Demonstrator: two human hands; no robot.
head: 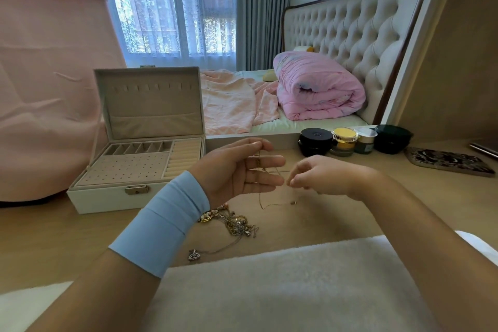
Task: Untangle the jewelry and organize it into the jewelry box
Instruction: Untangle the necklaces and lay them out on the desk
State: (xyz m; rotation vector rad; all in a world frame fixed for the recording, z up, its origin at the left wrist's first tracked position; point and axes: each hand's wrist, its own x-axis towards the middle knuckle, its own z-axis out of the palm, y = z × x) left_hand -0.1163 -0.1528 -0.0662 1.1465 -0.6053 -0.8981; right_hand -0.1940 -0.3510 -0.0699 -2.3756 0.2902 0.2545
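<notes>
A light wooden desk [336, 210] carries an open white jewelry box [107, 197] at the left. Near the middle lie a tangled jewelry heap [237, 224] and a pendant necklace [194, 255]. Four cosmetic jars [345, 141] stand at the back, a dark patterned mat [447, 162] lies to the right, and a white towel [283, 277] covers the near edge.

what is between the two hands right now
A thin chain runs between the left hand and the right hand, with a slack loop hanging below them. This shows in the head view.

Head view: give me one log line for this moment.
left hand: pinches thin chain | right hand: pinches thin chain | tangled pile: on table | jewelry box: open
</notes>
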